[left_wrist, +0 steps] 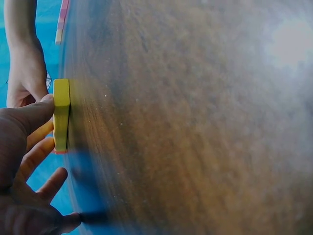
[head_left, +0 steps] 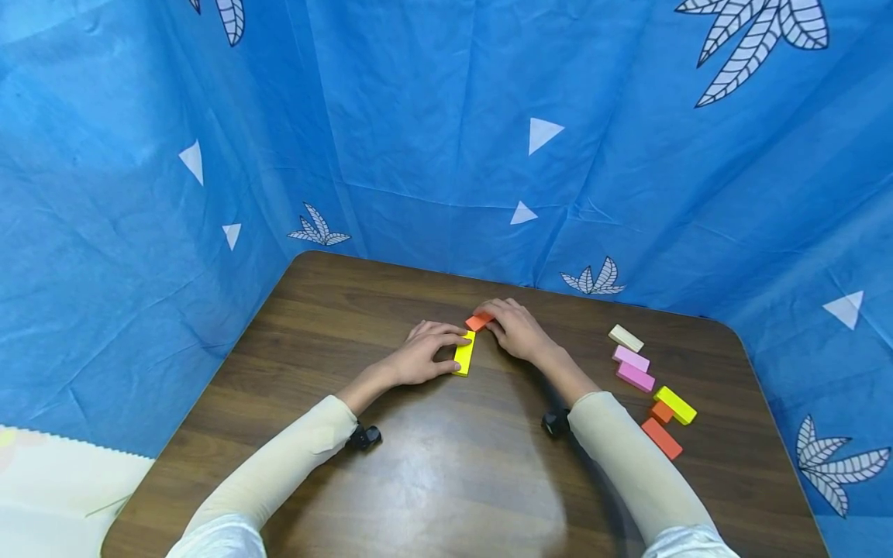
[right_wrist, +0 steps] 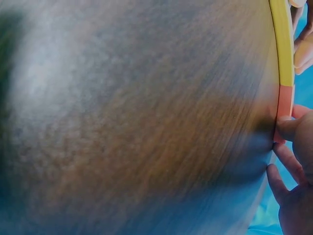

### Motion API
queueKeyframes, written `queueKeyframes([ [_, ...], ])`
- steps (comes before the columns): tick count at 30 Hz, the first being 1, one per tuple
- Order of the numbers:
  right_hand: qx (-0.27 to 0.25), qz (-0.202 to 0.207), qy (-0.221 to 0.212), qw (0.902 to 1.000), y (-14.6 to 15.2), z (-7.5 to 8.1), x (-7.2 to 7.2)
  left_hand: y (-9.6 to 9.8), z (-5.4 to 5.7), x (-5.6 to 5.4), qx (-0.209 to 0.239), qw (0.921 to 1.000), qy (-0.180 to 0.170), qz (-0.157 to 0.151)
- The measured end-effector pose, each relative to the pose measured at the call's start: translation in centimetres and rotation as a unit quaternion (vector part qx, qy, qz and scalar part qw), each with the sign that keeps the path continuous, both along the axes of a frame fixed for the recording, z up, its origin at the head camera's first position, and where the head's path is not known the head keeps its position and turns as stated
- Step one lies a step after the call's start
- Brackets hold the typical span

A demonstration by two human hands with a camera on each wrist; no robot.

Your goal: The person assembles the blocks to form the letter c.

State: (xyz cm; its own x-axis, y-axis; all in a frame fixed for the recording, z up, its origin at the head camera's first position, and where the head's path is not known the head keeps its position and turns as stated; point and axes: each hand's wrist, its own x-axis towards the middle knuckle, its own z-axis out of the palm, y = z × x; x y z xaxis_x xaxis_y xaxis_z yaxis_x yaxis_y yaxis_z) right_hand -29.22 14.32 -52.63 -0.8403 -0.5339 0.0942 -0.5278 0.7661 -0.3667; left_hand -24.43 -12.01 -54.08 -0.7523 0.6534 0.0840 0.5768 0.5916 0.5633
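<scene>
A yellow block point(head_left: 463, 355) lies flat on the wooden table, long side pointing away from me. My left hand point(head_left: 422, 355) holds it, thumb at the near end and fingertips at the far end. Just beyond that far end is an orange block point(head_left: 477, 322), set at an angle. My right hand point(head_left: 518, 329) grips the orange block between thumb and fingers. In the right wrist view the yellow block point(right_wrist: 283, 44) and the orange block point(right_wrist: 285, 100) meet end to end. Part of the orange block is hidden behind the right fingers.
On the right of the table point(head_left: 418, 480) lie a cream block point(head_left: 625, 338), a light pink block point(head_left: 632, 358), a darker pink block point(head_left: 636, 377), another yellow block point(head_left: 675, 405), a small orange block point(head_left: 660, 412) and a red-orange block point(head_left: 661, 438). A blue curtain point(head_left: 418, 116) hangs behind the table.
</scene>
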Motion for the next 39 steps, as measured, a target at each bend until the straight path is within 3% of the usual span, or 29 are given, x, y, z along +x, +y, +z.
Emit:
queueKeyframes([
  [5, 0.002, -0.001, 0.002, 1.0, 0.1, 0.1, 0.0, 0.0, -0.2, -0.2, 0.013, 0.9999, -0.002, -0.004],
  [10, -0.001, -0.002, 0.001, 1.0, 0.1, 0.1, -0.1, -0.1, -1.1, -0.8, 0.026, 0.9996, 0.001, -0.007],
  [20, -0.022, 0.001, 0.01, 0.9997, -0.2, -0.1, 0.0, -0.3, -0.2, -0.4, 0.015, 0.9999, 0.006, -0.005],
  [32, -0.059, -0.007, -0.008, 0.9982, 0.8, -0.3, 0.4, -0.2, -1.1, -0.4, 0.03, 0.9995, -0.004, -0.008],
  [34, -0.066, -0.017, -0.018, 0.9975, 1.2, -0.1, 0.6, -0.2, -1.1, -0.4, 0.027, 0.9996, 0.0, -0.008],
  [39, -0.088, -0.047, -0.041, 0.9941, 2.7, 0.5, 1.1, 0.0, 0.2, 0.2, 0.013, 0.9999, -0.007, -0.001],
])
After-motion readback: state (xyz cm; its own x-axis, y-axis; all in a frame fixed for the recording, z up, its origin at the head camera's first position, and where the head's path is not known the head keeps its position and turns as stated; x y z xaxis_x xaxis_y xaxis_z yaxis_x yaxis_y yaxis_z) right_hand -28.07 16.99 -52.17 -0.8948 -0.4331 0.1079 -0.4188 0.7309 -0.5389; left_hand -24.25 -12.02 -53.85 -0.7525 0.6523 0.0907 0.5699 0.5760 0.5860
